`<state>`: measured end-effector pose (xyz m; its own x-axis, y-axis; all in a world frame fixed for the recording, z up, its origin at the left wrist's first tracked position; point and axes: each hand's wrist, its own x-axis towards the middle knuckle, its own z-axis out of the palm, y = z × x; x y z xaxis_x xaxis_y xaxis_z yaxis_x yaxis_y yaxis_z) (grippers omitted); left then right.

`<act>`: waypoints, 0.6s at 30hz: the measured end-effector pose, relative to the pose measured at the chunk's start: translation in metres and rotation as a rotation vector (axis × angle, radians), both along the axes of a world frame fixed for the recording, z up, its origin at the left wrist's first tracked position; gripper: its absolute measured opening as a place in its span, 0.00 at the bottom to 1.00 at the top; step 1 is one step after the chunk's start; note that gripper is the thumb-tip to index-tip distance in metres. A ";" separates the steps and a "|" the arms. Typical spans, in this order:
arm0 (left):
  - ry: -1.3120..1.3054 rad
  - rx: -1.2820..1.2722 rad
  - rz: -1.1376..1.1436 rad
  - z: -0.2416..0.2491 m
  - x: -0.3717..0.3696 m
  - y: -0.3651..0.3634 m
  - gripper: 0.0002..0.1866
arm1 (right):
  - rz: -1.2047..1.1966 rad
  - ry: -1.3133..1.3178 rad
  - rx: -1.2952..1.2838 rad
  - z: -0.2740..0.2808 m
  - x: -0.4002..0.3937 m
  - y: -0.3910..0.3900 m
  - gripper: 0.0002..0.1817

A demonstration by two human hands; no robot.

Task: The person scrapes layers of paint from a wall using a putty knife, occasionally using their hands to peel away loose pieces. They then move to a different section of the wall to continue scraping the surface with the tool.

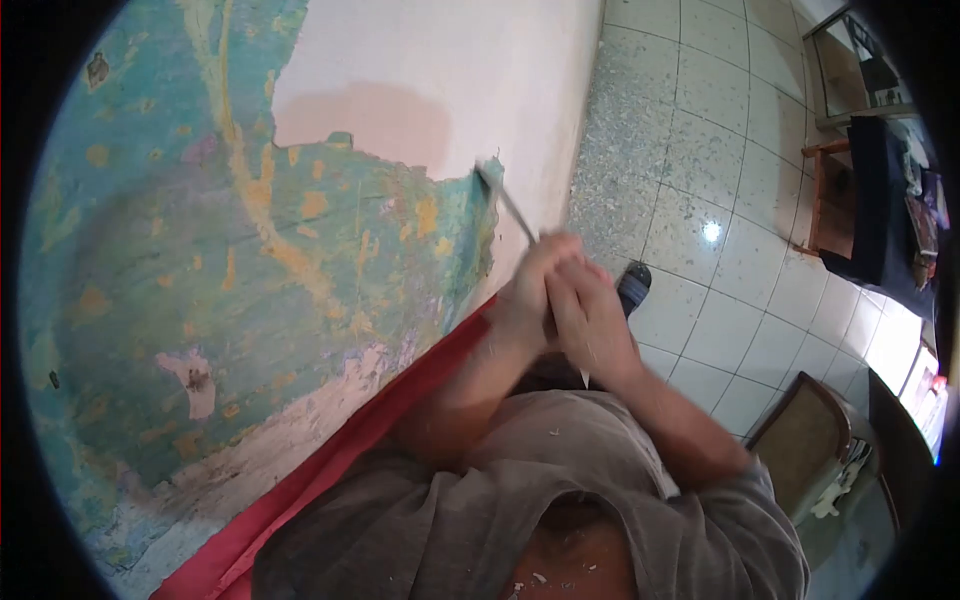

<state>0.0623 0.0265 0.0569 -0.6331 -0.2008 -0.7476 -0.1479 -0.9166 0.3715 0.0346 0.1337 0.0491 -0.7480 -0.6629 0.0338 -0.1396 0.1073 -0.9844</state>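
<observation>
Clenching the left hand [530, 285] and the right hand [592, 320] together, grasping a slim metal scraper [515, 209] between both; overlapping the fingers and so hiding the handle, leaving its shape impossible to tell. Reaching with the tool ahead and to the left of the hands, bringing the tip to the ragged border between green paint [130, 230] and a pale coating [390, 55] on the wall; blurring at the very end, so not showing whether touching or just short of touching.

Probably bearing on a narrow tip with both hands, and so risking a sudden skid over the pale coating or past the border toward the right. Possibly digging in too steeply and gouging the wall, through uneven layers. Perhaps letting the hands slip forward along the bare shaft after a jolt, showing no guard there. Perhaps dropping more chips onto the shirt [430, 500] nearer the body than the hands, or onto the speckled tiled floor [690, 260] to their right, making for poor footing under the sandal [634, 285] just beside the right hand.

Pointing the tip away from the body, forward and leftward into the wall; running the long axis slantwise, straight out from the clasped hands to the border.
</observation>
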 end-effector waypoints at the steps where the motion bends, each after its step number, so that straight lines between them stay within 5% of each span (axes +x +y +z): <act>1: -0.006 -0.121 -0.039 -0.011 -0.009 -0.008 0.14 | 0.025 -0.127 0.035 -0.009 -0.006 -0.008 0.12; 6: 0.036 -0.115 -0.024 -0.009 0.006 0.022 0.15 | 0.133 -0.344 0.242 0.022 -0.016 0.010 0.14; 8: 0.082 -0.172 -0.063 -0.005 0.015 0.022 0.16 | 0.127 -0.183 0.097 0.015 -0.005 0.014 0.14; 11: -0.006 -0.063 -0.038 0.003 0.000 -0.005 0.17 | 0.218 -0.215 0.228 0.003 -0.021 -0.015 0.14; 12: -0.132 -0.358 0.009 0.024 -0.021 -0.001 0.16 | 0.219 -0.211 0.227 0.000 -0.030 -0.023 0.14; 18: -0.012 -0.073 -0.040 0.002 -0.009 0.019 0.16 | 0.110 -0.233 0.084 0.019 -0.021 0.016 0.16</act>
